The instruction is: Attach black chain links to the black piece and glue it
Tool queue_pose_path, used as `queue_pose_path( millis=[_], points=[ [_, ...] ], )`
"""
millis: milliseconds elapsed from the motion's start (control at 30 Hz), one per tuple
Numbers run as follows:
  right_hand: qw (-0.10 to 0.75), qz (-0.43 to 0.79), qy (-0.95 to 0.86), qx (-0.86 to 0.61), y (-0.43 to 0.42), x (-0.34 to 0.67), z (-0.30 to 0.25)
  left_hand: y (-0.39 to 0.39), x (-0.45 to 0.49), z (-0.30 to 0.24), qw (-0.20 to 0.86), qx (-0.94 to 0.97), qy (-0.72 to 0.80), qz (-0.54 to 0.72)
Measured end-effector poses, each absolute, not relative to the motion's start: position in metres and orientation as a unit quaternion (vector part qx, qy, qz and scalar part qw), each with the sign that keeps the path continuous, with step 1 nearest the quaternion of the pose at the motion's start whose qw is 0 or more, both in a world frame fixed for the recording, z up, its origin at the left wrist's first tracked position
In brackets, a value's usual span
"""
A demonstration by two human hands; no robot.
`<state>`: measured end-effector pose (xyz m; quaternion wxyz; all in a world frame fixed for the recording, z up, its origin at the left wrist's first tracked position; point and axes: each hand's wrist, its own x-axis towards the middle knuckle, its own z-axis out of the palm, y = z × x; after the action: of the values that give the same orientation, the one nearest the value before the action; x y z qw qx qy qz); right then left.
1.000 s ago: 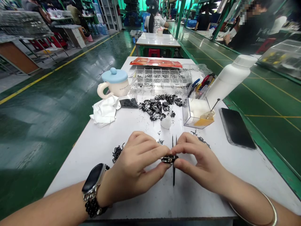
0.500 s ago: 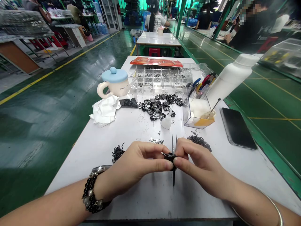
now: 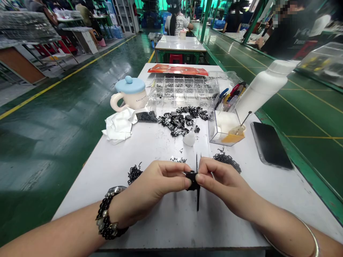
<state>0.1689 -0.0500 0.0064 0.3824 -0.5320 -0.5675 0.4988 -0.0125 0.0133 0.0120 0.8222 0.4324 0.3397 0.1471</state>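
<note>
Both my hands meet over the near part of the white table (image 3: 102,185), pinching a small black metal piece (image 3: 192,181) between thumbs and fingertips. My left hand (image 3: 152,187) grips its left side and my right hand (image 3: 223,185) its right side. Thin black prongs (image 3: 198,200) stick out above and below the piece, perhaps tweezers; my fingers hide how they join. Tangled black parts lie close by, one small heap (image 3: 134,174) left of my left hand and another (image 3: 227,161) beyond my right hand.
Farther up the table lie a heap of black parts, a clear compartment box, a blue-lidded mug, a white cloth, a white bottle, a small clear box with tools, and a phone (image 3: 271,145). Green floor flanks the table; co-workers sit beyond.
My hands have drawn closer together, and the black piece now shows as a more compact block. My left wrist has rolled, turning the bracelet's dark face out of view.
</note>
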Motion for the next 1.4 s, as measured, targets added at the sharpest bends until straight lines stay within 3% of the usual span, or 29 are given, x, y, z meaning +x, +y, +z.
queue_pose_path(
  millis=[500,667,867,1000,1167,1400],
  points=[
    [0.381,0.439,-0.601,-0.548,-0.043,0.175,0.002,0.012,-0.013,0.013,0.811,0.442,0.34,0.177],
    [0.434,0.274,-0.583,-0.629,-0.029,0.183,-0.007,0.012,-0.013,0.014,0.81,0.428,0.362,0.173],
    [0.386,0.202,-0.579,-0.689,0.003,0.181,-0.019,0.013,-0.012,0.015,0.77,0.471,0.4,0.16],
    [0.397,0.213,-0.562,-0.694,0.012,0.177,-0.023,0.012,-0.012,0.015,0.775,0.479,0.385,0.145],
    [0.491,0.273,-0.525,-0.64,-0.001,0.174,-0.005,0.013,-0.013,0.016,0.795,0.454,0.38,0.135],
    [0.658,0.482,-0.315,-0.484,-0.018,0.18,0.022,0.013,-0.012,0.011,0.805,0.437,0.391,0.085]
  ],
)
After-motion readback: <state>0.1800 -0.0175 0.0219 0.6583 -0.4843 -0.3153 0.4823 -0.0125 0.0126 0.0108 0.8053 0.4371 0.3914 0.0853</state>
